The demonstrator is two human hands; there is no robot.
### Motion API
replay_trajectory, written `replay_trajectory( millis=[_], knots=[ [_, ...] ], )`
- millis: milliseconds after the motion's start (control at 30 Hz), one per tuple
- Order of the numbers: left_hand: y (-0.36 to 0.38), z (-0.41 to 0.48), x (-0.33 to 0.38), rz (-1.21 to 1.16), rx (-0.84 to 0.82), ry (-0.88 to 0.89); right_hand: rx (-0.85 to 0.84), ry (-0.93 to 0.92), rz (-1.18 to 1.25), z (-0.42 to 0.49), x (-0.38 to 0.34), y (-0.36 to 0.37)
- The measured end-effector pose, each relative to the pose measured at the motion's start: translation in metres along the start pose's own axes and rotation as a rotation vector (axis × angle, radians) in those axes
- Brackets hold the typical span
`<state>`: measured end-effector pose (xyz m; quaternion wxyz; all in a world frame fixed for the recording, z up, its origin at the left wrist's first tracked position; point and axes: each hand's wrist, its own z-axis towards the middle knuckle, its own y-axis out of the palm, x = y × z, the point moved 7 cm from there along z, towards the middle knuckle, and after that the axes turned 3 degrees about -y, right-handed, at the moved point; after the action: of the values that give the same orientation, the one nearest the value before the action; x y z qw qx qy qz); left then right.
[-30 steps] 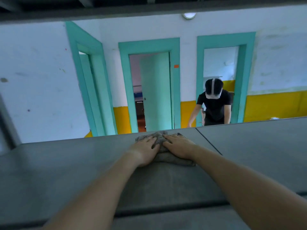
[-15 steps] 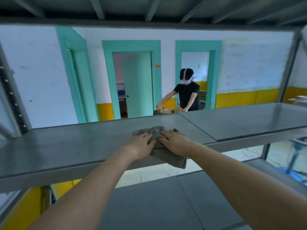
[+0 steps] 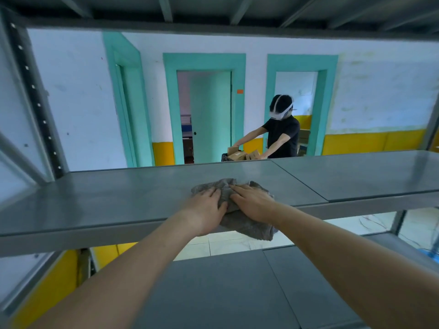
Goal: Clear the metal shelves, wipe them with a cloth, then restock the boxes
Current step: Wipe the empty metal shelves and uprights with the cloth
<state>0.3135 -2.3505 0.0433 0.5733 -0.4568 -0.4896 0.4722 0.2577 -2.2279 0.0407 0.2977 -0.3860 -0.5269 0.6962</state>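
Observation:
A crumpled grey cloth (image 3: 247, 227) lies on the grey metal shelf (image 3: 118, 200), and part of it hangs over the shelf's front edge. My left hand (image 3: 204, 210) and my right hand (image 3: 251, 201) lie side by side on top of the cloth, fingers straight, pressing it down. The shelf surface around the cloth carries nothing. A lower shelf (image 3: 213, 293) of the same grey metal runs beneath my forearms. Brown cardboard boxes (image 3: 240, 155) show beyond the shelf's far edge.
A person in a black shirt (image 3: 282, 136) bends over the boxes behind the shelving. A perforated metal upright (image 3: 35, 100) stands at the left. Another shelf's underside (image 3: 213, 10) spans overhead. Teal door frames line the far wall.
Both hands and the cloth came back toward the shelf's front edge, so the cloth now hangs over it. My view dropped and pulled back. The person behind turned to the boxes.

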Motion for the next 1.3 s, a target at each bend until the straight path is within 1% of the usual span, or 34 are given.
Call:
replay_trajectory(
  millis=[133, 267, 433, 633, 767, 900, 1033, 1167, 1300],
  knots=[
    [0.006, 0.022, -0.013, -0.037, -0.063, 0.012, 0.003, -0.037, -0.005, 0.021, 0.000, 0.006],
    [0.010, 0.060, -0.020, -0.067, -0.090, 0.006, -0.003, -0.057, -0.005, 0.050, 0.009, 0.008],
    [0.013, 0.114, -0.049, -0.046, -0.113, -0.042, -0.052, -0.115, -0.002, 0.111, 0.015, 0.016],
    [0.016, 0.192, -0.097, -0.042, -0.093, -0.098, -0.082, -0.160, 0.008, 0.208, 0.023, 0.033],
    [0.015, 0.236, -0.128, -0.066, -0.003, -0.126, -0.103, -0.184, 0.034, 0.271, 0.030, 0.042],
    [0.016, 0.265, -0.149, -0.047, -0.034, -0.153, -0.120, -0.197, 0.030, 0.312, 0.031, 0.048],
    [0.017, 0.271, -0.166, -0.058, -0.019, -0.172, -0.116, -0.221, 0.010, 0.329, 0.021, 0.051],
    [0.011, 0.263, -0.184, -0.098, 0.029, -0.182, -0.151, -0.234, 0.026, 0.339, 0.003, 0.057],
    [0.007, 0.244, -0.209, -0.070, 0.016, -0.240, -0.138, -0.267, 0.073, 0.341, -0.025, 0.063]
  ],
)
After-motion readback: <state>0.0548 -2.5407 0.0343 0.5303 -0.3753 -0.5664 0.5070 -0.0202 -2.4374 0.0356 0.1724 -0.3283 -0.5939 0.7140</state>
